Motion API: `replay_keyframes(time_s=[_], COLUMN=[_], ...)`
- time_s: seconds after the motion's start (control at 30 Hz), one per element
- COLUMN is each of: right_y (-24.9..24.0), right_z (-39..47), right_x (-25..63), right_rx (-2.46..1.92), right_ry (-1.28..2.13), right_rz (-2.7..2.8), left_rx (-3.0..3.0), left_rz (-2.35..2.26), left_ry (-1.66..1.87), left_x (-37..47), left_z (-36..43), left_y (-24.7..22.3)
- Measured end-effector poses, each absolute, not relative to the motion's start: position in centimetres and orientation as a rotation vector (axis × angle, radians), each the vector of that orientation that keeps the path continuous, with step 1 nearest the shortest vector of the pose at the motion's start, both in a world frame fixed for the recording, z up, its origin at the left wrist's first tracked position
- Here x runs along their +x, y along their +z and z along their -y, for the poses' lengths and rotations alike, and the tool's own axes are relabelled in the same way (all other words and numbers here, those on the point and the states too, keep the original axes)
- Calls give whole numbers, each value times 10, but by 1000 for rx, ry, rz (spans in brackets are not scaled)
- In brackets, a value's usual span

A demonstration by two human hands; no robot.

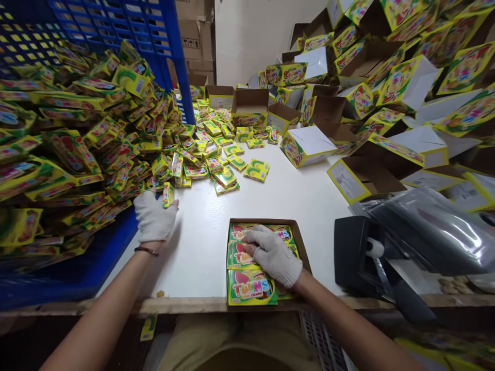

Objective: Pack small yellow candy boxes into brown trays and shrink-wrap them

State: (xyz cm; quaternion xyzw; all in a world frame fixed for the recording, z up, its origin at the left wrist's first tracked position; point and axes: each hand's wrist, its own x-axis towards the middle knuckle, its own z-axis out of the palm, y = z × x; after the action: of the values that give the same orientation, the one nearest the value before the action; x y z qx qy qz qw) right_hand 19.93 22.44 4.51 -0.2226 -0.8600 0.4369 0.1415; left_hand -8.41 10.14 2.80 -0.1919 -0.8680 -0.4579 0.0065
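Observation:
My left hand (157, 216), in a white fingerless glove, is at the edge of the packet heap on the left. A small yellow-green candy packet (167, 195) stands between its fingers and thumb. Near the table's front edge lies an open display box (303, 247) filled with flat candy packets (251, 287) marked "TWINS". My right hand (276, 256), gloved the same way, reaches over this box. Its bent fingers are closed on a packet (242, 257) in the middle row; the palm covers part of the packets on the right.
A blue plastic crate (176, 46) lies tipped on the left, spilling a big heap of packets (104, 134) onto the white table (201, 226). Empty display boxes (309, 144) pile up at the right. A black tape dispenser (353, 252) and clear plastic bags (429, 226) are at front right.

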Motion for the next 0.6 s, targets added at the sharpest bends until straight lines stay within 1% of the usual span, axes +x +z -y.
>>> replay_keyframes(time_s=[0.07, 0.17, 0.23, 0.3, 0.37, 0.4, 0.47, 0.5, 0.53, 0.6], right_y=[42, 48, 55, 63, 69, 71, 75, 77, 79, 83], right_z=[-220, -226, -236, -245, -251, -252, -253, -254, -255, -261], right_x=[200, 204, 203, 196, 186, 181, 174, 172, 171, 174], right_rx=[-627, -606, -615, -588, -473, -398, -277, -254, -253, -295], right_ry=[1228, 1114, 1087, 1229, 1483, 1616, 1824, 1868, 1870, 1757], right_rz=[2503, 2520, 2444, 2316, 2201, 2150, 2045, 1989, 1949, 1979], left_rx=[-443, -475, -572, -653, -736, -797, -974, -1076, -1161, -1229], left_rz=[2821, 2855, 2784, 2634, 2624, 2669, 2764, 2770, 2749, 2681], left_ry=[-1634, -1906, -2278, -2843, -3229, -3343, -3427, -3385, -3272, -2890], left_x=[-100, -84, -55, -22, 7, 19, 36, 40, 43, 41], left_z=[-101, -100, -102, -108, -117, -122, -132, -136, -139, -140], left_y=[21, 21, 31, 47, 65, 72, 80, 81, 80, 74])
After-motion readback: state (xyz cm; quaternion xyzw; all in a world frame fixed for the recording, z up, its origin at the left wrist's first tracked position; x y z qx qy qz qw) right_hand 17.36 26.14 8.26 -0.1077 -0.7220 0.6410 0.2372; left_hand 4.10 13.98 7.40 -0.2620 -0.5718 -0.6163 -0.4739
